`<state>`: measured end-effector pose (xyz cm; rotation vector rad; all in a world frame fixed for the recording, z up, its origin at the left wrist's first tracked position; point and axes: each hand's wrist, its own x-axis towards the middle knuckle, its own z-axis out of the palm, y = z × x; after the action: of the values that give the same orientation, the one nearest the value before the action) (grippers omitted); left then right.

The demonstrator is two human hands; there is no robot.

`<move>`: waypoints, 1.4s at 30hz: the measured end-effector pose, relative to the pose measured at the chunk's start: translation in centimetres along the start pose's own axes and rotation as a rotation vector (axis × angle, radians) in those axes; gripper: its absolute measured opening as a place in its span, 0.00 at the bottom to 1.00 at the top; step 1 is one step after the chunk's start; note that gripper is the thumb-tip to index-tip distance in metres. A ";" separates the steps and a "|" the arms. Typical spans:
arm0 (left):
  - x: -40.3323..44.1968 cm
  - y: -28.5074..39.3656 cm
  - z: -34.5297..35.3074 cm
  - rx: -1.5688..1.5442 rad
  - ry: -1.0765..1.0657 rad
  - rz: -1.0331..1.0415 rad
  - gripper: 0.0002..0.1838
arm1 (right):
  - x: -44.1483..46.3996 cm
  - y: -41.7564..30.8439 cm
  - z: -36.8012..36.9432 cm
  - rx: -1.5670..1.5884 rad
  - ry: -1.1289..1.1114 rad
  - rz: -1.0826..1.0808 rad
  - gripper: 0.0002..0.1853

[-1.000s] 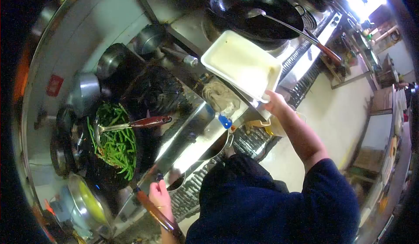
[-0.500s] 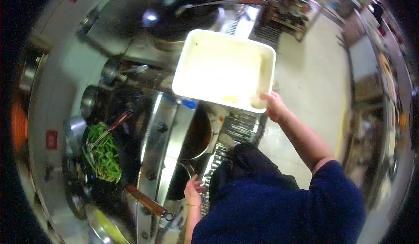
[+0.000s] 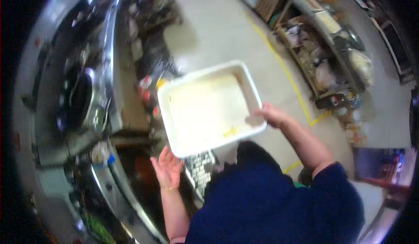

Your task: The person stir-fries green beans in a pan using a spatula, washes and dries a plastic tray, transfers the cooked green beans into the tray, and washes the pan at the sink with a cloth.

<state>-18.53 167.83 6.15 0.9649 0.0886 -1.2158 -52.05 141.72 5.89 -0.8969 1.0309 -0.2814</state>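
Note:
A white rectangular tub (image 3: 205, 108) hangs in front of me, its inside facing up. A few small yellow bits lie on its bottom near the right side. My right hand (image 3: 273, 115) grips the tub's right rim, thumb over the edge. Near the tub's lower left corner, my left hand (image 3: 168, 169) is open, palm up with fingers apart. Whether its fingertips touch the tub I cannot tell.
On the left runs a steel stove counter (image 3: 118, 200) with green vegetables (image 3: 98, 228) at its lower end. A wok (image 3: 83, 95) stands further up. Yellow lines (image 3: 279, 60) mark the floor, and a loaded shelf (image 3: 314, 65) stands to the right.
My view has turned right, away from the stove. The tub has come lower and closer to my body. My left hand has risen from beside the stove to the tub's corner.

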 end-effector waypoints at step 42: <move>66.4 17.8 33.7 -0.400 0.142 0.048 0.32 | 59.8 -46.6 -17.5 0.218 0.411 0.103 0.13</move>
<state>8.12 96.16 1.70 0.6962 0.4040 -1.0332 -26.81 68.38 0.36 -0.5968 1.3911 -0.4957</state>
